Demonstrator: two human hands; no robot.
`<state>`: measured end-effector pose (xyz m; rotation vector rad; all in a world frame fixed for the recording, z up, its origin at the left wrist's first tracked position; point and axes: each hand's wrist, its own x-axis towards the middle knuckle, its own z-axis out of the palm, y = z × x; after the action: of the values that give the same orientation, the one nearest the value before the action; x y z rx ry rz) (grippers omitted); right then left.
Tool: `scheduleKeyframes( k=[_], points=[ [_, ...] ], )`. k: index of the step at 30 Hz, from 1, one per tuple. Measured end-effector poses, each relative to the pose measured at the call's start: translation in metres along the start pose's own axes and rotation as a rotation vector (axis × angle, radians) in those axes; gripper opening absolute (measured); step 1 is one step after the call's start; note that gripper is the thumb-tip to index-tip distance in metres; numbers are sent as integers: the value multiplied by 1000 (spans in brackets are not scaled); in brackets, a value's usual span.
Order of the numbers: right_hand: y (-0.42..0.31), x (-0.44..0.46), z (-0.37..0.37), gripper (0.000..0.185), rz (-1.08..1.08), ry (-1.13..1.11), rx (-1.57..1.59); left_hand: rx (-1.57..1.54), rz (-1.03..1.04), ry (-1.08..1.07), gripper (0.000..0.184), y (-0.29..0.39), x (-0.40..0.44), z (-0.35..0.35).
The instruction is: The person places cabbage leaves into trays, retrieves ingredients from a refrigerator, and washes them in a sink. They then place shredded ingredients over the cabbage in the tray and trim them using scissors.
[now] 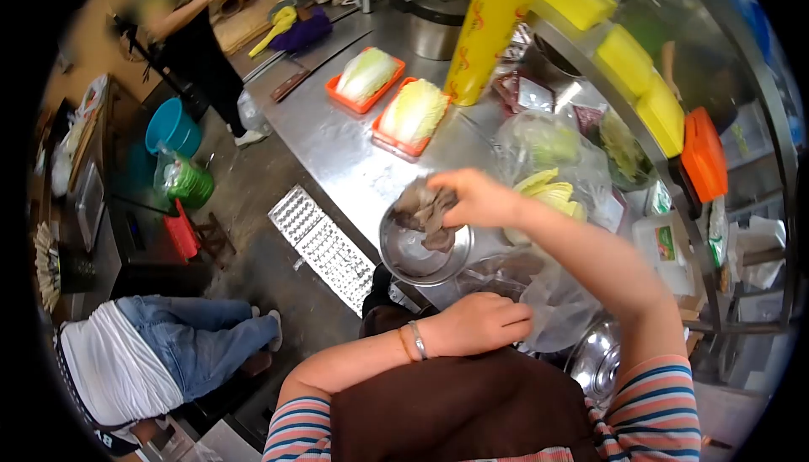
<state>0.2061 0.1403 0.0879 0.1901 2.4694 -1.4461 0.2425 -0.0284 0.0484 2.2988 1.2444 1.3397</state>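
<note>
My right hand (476, 196) is closed on limp grey-brown oyster mushrooms (438, 222) over a round metal bowl (421, 270). Some of the mushrooms hang inside the bowl's rim. Close to my apron, my left hand (484, 325) has its fingers curled at the edge of a clear plastic bag (556, 306); its fingertips are partly hidden. Behind the bowl, two orange trays hold pale cabbage pieces, one nearer (413, 116) and one farther (366, 74). Leafy yellow cabbage (548, 192) lies beyond my right wrist.
A tall yellow roll of cling film (489, 32) stands by a metal pot (430, 24). A knife (291, 84) lies near the steel table's left edge. Yellow trays (628, 57) line the shelf at right. Two other people are at left, near a blue bucket (173, 125).
</note>
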Motion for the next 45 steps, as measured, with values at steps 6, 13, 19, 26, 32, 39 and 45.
scheduleKeyframes(
  k=[6,13,19,26,32,39,45],
  points=[
    [-25,-122,-67,42,-67,172,508,11,-81,55,20,6,21,-15],
    [3,-192,-45,37,-37,-46,50,96,-229,158,24,11,28,-23],
    [-16,-204,-13,27,140,-12,-701,33,-9,155,19,16,39,-20],
    [-40,-74,-4,17,-353,210,-659,-92,-58,41,19,2,21,11],
    [45,45,82,30,-300,-284,-1074,-145,-116,107,13,-9,9,29],
    [0,-8,30,13,-320,-27,-762,-149,-78,124,17,-15,7,22],
    [-78,-156,-59,13,36,182,-255,-29,-46,140,19,0,28,-7]
  ],
)
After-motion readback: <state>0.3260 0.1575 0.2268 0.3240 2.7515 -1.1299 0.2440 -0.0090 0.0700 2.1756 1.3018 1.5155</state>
